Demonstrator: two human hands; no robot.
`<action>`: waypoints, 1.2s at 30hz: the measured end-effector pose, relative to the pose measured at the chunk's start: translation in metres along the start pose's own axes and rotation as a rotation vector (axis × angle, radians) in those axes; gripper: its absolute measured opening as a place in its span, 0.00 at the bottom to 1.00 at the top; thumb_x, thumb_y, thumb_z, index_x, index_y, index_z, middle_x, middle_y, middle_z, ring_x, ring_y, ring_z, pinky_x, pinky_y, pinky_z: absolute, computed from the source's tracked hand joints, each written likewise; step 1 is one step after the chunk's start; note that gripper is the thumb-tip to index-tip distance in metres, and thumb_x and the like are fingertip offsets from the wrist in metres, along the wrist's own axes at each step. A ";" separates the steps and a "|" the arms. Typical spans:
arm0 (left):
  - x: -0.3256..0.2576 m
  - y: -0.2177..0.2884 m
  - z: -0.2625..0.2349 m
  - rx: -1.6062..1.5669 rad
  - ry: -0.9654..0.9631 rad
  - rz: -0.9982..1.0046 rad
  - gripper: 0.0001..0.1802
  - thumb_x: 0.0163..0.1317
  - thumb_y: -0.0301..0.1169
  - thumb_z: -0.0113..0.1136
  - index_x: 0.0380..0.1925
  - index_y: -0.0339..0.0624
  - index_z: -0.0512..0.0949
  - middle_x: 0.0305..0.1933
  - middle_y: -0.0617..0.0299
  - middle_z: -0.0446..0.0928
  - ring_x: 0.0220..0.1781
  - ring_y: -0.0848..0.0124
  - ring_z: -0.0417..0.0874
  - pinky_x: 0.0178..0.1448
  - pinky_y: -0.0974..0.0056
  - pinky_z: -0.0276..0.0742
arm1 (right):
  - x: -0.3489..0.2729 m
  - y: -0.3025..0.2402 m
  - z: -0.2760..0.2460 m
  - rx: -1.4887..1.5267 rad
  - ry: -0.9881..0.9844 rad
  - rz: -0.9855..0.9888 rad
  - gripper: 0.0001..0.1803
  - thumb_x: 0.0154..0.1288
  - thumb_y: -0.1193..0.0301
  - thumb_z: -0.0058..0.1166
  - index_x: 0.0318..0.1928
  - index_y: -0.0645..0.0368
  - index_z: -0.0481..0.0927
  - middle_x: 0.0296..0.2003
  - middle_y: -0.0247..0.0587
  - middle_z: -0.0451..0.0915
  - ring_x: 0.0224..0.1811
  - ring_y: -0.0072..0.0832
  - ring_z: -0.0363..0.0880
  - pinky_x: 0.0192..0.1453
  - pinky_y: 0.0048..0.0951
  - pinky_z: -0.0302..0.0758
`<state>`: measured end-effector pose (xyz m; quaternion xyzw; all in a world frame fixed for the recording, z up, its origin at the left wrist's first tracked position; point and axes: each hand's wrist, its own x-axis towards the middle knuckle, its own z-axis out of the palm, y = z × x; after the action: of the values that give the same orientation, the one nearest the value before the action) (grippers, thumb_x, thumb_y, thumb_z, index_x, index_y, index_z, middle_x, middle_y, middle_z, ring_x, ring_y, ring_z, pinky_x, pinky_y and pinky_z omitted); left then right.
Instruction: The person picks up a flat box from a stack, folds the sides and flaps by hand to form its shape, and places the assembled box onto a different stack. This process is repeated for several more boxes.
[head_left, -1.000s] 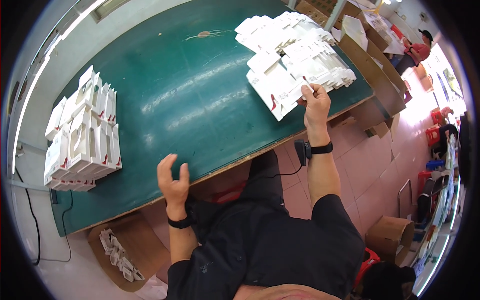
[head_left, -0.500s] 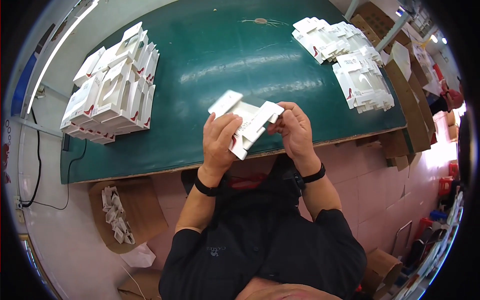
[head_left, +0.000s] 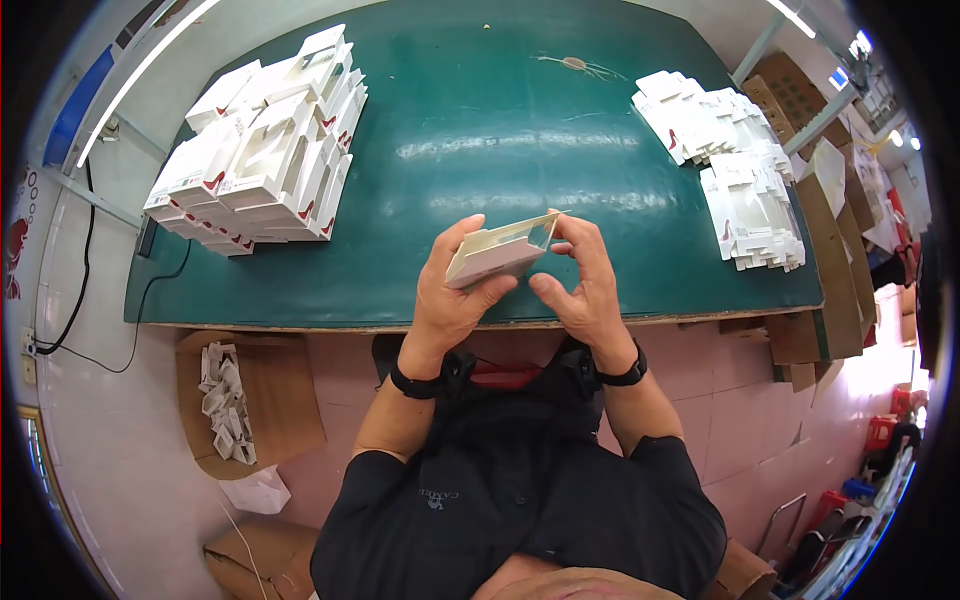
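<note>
Flat carton [head_left: 497, 252] now opened into box.

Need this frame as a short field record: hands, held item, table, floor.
left hand: grips small white carton from below-left
right hand: fingers on carton's right end
carton: opened up, held above table's near edge
table: green top; folded box stack far left, flat carton pile far right
floor: cardboard box with white pieces, left of person

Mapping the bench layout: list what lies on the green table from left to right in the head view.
Stack of folded white boxes → left hand → small white box held in both hands → right hand → pile of flat white box blanks.
</note>
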<state>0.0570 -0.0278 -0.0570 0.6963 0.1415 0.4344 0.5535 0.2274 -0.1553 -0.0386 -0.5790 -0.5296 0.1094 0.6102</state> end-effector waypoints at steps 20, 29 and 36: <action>-0.002 0.001 0.015 -0.088 0.051 -0.037 0.63 0.58 0.38 0.84 0.81 0.39 0.47 0.60 0.54 0.78 0.60 0.63 0.83 0.62 0.57 0.84 | -0.003 -0.009 0.006 -0.004 -0.051 -0.022 0.27 0.72 0.66 0.69 0.67 0.59 0.79 0.62 0.45 0.81 0.65 0.37 0.80 0.69 0.36 0.75; -0.004 -0.001 0.023 -0.036 0.121 0.046 0.62 0.61 0.40 0.83 0.81 0.38 0.45 0.65 0.51 0.73 0.62 0.61 0.81 0.65 0.55 0.81 | -0.007 -0.001 0.010 -0.073 0.003 -0.082 0.27 0.71 0.69 0.71 0.67 0.61 0.79 0.59 0.43 0.83 0.61 0.34 0.82 0.66 0.34 0.76; -0.003 0.003 0.004 0.062 0.099 0.200 0.49 0.70 0.40 0.74 0.80 0.39 0.52 0.73 0.53 0.67 0.70 0.61 0.75 0.72 0.50 0.76 | -0.006 -0.003 0.002 0.002 -0.024 0.003 0.33 0.65 0.73 0.73 0.70 0.61 0.77 0.60 0.46 0.85 0.60 0.39 0.84 0.63 0.37 0.79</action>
<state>0.0574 -0.0332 -0.0560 0.7014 0.1118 0.5167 0.4781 0.2219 -0.1596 -0.0396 -0.5780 -0.5357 0.1179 0.6042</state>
